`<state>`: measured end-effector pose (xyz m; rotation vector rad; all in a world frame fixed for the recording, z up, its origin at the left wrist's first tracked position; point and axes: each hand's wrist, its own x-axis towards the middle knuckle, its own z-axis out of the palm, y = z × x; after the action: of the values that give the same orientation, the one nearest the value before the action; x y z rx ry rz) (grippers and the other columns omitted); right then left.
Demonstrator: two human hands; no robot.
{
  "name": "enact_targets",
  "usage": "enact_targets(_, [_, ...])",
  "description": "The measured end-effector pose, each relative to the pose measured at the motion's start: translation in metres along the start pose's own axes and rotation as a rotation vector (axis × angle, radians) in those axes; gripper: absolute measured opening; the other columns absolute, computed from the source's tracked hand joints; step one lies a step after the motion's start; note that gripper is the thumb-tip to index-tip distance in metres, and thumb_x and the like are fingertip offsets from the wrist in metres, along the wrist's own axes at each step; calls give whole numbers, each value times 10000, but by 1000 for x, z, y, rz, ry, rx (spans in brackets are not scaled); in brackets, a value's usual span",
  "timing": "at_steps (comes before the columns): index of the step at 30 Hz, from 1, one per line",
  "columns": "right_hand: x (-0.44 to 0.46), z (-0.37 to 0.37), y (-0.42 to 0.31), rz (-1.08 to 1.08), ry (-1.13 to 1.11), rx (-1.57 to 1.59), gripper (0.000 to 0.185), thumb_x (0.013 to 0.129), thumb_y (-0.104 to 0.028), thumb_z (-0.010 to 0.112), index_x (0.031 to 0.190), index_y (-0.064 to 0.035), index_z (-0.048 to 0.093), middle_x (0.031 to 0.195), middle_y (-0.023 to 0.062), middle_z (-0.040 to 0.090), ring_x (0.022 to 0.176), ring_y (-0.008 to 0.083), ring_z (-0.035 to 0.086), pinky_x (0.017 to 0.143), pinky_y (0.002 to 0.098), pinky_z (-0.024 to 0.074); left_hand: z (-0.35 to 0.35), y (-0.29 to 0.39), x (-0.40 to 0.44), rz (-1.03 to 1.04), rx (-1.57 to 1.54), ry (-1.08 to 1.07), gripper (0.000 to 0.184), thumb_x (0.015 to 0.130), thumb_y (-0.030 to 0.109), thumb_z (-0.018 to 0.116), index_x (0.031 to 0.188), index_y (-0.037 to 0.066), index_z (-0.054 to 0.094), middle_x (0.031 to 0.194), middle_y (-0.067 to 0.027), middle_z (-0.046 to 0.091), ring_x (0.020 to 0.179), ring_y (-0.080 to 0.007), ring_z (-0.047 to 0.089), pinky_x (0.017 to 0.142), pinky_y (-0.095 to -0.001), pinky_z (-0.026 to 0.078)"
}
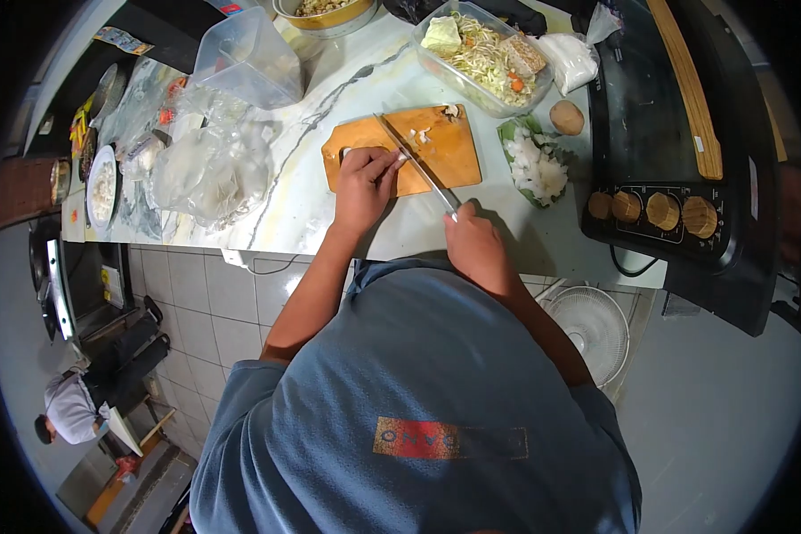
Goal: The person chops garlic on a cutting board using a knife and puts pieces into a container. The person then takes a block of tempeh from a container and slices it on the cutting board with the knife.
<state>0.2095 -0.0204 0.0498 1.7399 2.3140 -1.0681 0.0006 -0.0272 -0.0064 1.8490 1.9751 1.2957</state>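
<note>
A wooden cutting board (449, 142) lies on the marble counter in front of me. My right hand (474, 242) is closed round the handle of a kitchen knife (418, 169), whose blade slants across the board toward its far edge. My left hand (365, 185) rests on the board's left part, fingertips drawn together beside the blade; what they pinch is too small and covered to name. Small white chopped pieces (422, 135) lie right of the blade, and a few darker scraps (452, 111) sit at the board's far right corner.
Right of the board are white chunks on a green leaf (536, 165), a round brown item (567, 117) and a tub of bean sprouts (485, 58). Plastic bags (214, 173) and a clear container (249, 62) stand left. A black stove (659, 116) borders the right. Another person (76, 405) sits far left.
</note>
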Motion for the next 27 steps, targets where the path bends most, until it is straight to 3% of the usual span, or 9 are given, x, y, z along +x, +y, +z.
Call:
enact_targets(14, [-2,-2,9,-30,9,-60,327,1037,-302,526,1030,25,501,832,291,690,830,502,680,747,577,543,-2,2,1,-7,55,-36,183,887,51,724,1066,18,741,933,-124,668,896,-314,604,797,-400,490])
enact_targets(27, [-11,-4,8,-31,25,31,328,1028,-308,536,1018,20,531,819,308,680,832,522,668,758,599,529,0,1,-3,39,11,-1,186,815,23,782,995,69,791,885,-73,670,839,-268,612,739,-379,498])
